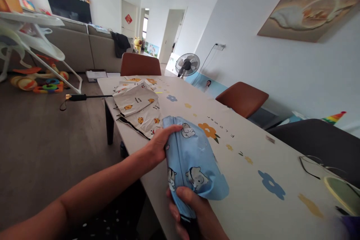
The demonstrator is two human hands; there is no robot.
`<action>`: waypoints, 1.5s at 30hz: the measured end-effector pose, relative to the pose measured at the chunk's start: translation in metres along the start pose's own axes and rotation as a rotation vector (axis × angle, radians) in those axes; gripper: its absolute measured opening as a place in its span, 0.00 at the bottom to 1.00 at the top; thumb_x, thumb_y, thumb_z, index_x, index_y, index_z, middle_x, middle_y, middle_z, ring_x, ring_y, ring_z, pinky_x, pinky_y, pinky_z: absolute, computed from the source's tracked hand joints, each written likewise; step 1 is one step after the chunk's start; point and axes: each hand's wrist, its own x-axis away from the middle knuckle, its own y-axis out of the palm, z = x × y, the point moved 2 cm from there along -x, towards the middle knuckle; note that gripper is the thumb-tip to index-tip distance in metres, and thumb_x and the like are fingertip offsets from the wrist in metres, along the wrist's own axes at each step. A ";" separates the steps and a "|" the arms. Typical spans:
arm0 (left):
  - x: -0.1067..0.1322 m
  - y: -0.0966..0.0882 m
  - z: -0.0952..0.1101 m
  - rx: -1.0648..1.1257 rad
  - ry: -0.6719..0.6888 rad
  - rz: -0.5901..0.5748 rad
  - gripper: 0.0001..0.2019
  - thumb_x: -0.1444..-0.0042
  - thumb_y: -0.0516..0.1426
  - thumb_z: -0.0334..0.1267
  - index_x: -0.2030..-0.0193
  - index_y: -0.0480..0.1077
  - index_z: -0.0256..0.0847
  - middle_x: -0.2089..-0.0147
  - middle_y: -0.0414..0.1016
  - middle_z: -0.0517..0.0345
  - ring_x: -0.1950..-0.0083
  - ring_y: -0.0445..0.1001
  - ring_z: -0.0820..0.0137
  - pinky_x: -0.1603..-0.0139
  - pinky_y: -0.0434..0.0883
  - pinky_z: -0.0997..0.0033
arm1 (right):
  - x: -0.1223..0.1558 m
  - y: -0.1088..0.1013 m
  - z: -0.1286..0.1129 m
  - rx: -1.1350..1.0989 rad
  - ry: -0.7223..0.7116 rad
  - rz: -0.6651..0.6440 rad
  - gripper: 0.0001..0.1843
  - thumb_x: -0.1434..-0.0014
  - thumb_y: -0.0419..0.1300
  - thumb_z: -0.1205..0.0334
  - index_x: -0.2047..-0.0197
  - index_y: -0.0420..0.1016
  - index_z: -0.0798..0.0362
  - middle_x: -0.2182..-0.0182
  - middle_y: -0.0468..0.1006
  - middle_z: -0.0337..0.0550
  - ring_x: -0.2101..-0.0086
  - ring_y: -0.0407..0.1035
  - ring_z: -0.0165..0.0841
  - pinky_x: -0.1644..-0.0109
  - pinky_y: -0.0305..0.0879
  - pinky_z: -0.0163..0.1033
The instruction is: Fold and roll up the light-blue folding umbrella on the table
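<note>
Over the near part of the table, a light blue umbrella printed with white cartoon animals is held in both hands, its canopy loosely gathered. My left hand is closed on its far left edge, thumb lying on top of the cloth. My right hand wraps round the near end, where the cloth narrows to a black part that my palm partly hides. Just beyond my left hand rests a cream umbrella with orange cartoon figures, half folded. Its shaft and black handle stick out past the table's left edge.
The white table carries printed flowers. Eyeglasses and a green-rimmed oval object lie at the right. Brown chairs and a dark chair surround it. A fan stands beyond the far end, a white high chair at left.
</note>
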 end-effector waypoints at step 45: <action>-0.009 0.109 0.053 -1.687 0.675 -0.937 0.09 0.50 0.51 0.33 0.65 0.72 0.40 0.68 0.70 0.61 0.68 0.65 0.75 0.65 0.62 0.75 | -0.009 -0.007 0.000 -0.191 0.018 0.161 0.13 0.53 0.62 0.56 0.71 0.69 0.59 0.78 0.66 0.37 0.83 0.57 0.21 0.87 0.48 0.26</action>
